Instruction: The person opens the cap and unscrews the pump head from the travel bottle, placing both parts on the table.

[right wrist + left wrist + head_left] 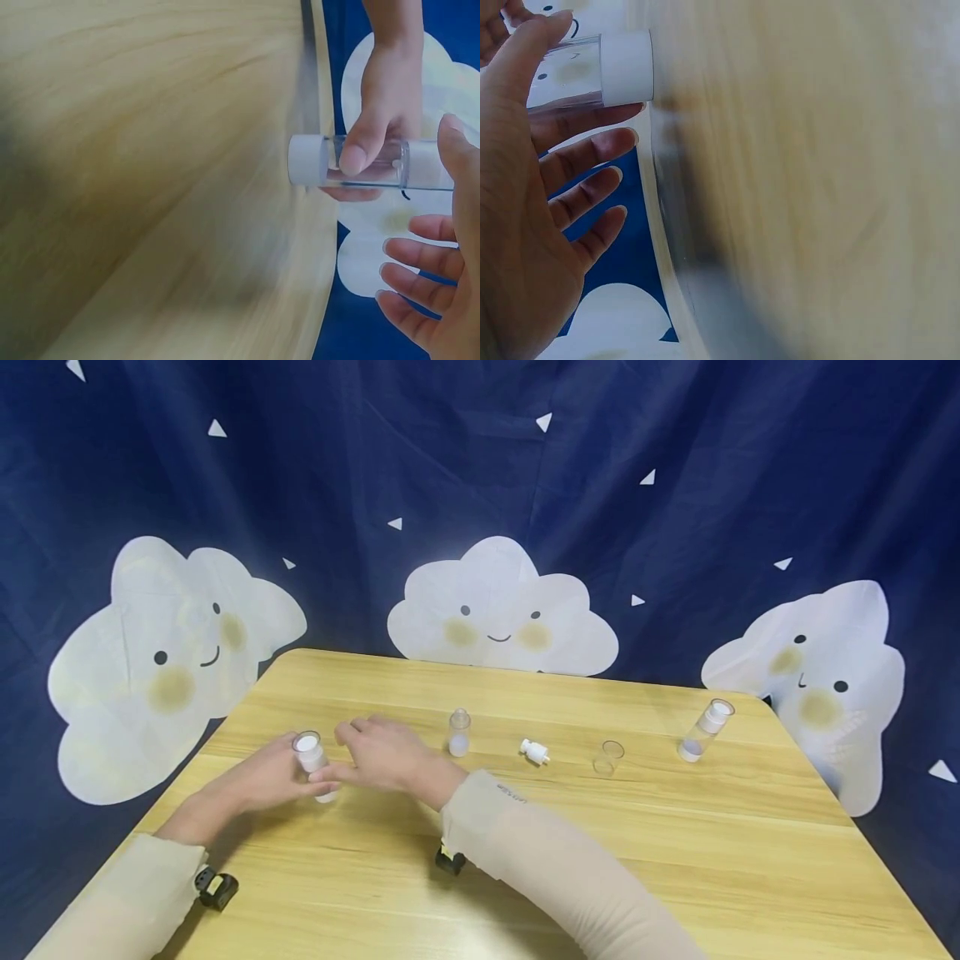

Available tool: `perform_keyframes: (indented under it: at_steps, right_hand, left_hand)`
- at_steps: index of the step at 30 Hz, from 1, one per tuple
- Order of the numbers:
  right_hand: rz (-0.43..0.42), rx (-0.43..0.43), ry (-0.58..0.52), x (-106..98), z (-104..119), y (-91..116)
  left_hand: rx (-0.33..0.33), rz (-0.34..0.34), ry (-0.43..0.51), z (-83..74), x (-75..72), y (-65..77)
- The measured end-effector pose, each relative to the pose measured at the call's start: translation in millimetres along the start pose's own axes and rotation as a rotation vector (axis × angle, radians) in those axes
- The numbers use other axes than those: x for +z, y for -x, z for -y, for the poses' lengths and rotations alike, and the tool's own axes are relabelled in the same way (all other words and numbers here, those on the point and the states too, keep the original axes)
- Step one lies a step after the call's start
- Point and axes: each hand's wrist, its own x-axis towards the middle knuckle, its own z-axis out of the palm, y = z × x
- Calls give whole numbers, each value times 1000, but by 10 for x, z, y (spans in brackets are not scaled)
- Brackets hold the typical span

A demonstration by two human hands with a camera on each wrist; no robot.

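Item: one bottle [311,757], transparent with white base, long axis upright, between my two hands; whether its base touches the table [720,860], I cannot tell.
Item: my left hand [262,779], the nearer, gripping the bottle between thumb and forefinger low on its body, other fingers extended.
Item: my right hand [386,756], fingers loose and apart, gripping nothing; thumb at the bottle's upper part, contact uncertain. From this hand the bottle lies left, crosswise to the thumb.
Items right of my right hand, nearest first: small clear bottle [459,735], upright; white pump [535,752], lying; clear cap [604,767]; capped bottle [703,731], upright.
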Motion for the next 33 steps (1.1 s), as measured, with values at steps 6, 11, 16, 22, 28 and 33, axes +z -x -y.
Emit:
perform_keyframes:
  at_steps: [6,11,16,22,28,33]
  right_hand:
    - [-15,-18,-7,13,42,-30]
    - [-31,-37,2,25,71,-21]
    - [-40,-46,17,49,91,-5]
    - [-87,-41,-27,76,76,52]
    - [-109,3,-100,103,55,127]
    - [-118,23,-104,99,40,199]
  left_hand:
    - [64,-1,-14,-53,7,-6]
    - [118,-11,-29,-118,31,-24]
    - [113,-19,-7,-133,54,-28]
    - [96,5,-41,-170,71,-45]
    - [161,15,-168,-235,106,-114]
    - [194,-6,-197,-304,130,-149]
